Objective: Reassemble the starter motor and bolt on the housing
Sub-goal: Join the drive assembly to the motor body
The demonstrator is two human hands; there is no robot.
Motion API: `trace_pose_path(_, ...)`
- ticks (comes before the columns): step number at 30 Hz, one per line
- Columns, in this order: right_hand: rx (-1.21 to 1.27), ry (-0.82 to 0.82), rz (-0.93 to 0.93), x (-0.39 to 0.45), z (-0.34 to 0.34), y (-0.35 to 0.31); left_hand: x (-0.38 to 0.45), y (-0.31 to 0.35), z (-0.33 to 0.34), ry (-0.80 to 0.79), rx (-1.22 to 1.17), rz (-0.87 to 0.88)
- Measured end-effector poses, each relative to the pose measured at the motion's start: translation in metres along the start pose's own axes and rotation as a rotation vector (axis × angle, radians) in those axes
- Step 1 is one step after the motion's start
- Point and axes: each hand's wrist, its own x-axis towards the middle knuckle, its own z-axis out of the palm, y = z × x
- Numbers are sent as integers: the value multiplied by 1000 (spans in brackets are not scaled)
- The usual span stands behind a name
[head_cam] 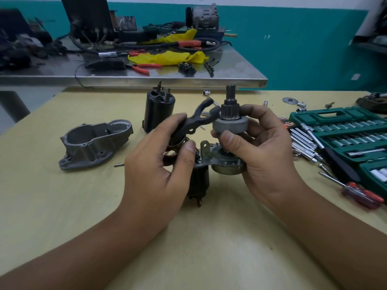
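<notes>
Head view: your left hand [161, 158] has thumb and fingers curled round the black forked plastic shift lever [195, 119], w/ the dark solenoid body [199, 181] hanging below it. Your right hand [259, 147] pinches the grey round drive clutch w/ splined pinion shaft [230, 120], and steadies the metal mounting plate [222, 160] under it. The fork's open end sits just beside the clutch collar, so you're prob. on the lever-to-drive step. Next: seat both prongs round the collar. The cast grey aluminium housing [94, 143] lies on the tan tabletop [62, 206], well left, unbolted; the black cylindrical motor can [158, 111] stands behind.
</notes>
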Motion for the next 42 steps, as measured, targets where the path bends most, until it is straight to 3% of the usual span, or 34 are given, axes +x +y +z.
trace_pose_path(6,26,45,-8,-2,2,5,11,5,-3,-27,52,-19)
trace_pose_path(11,-27,43,-44,-2,0,8,25,2,-13,-171,103,27)
trace_pose_path(16,-42,35,-57,-1,4,2,30,1,-16,-211,79,34)
trace_pose_path(23,-247,-23,-74,-3,9,-5,21,-2,-3,-78,-116,-97)
trace_pose_path(30,-242,-17,-104,6,4,-9,21,0,-4,-119,-74,-17)
trace_pose_path(36,-173,-20,-58,11,2,-2,14,2,1,19,-178,-139)
trace_pose_path(39,-140,-3,-33,12,0,1,19,5,-3,38,-63,-24)
trace_pose_path(42,-130,9,-12,13,-2,3,28,0,-10,22,19,-16)
